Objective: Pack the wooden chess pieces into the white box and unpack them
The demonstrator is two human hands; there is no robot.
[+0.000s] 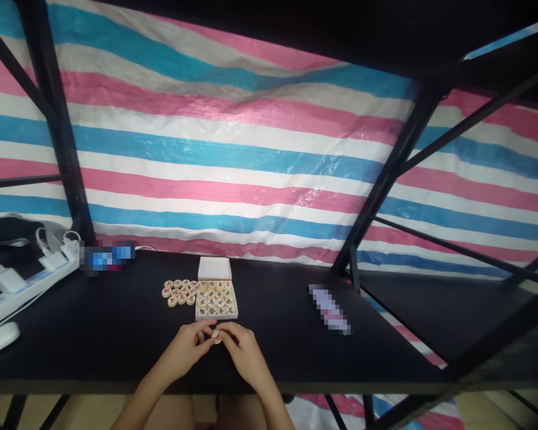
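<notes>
Between the fingertips of my left hand (189,344) and my right hand (241,346) is a round Chinese chess piece (216,337) with a red mark on its face. Both hands are closed in a pinch on it, just in front of an open white box (235,306). Rows of chess pieces (216,294) lie in the box, most with black characters and some in the far row with red ones. The box's lid (214,269) is folded back behind it. Left of the box, several loose pieces with red characters (179,292) lie grouped on the black table.
The black table (269,334) carries a white power strip (36,286) with plugs and cables at left, and a white rounded object (0,339) near it. Blurred-out items lie at back left (112,258) and right (329,309). Black metal posts (381,185) frame a striped sheet (224,155).
</notes>
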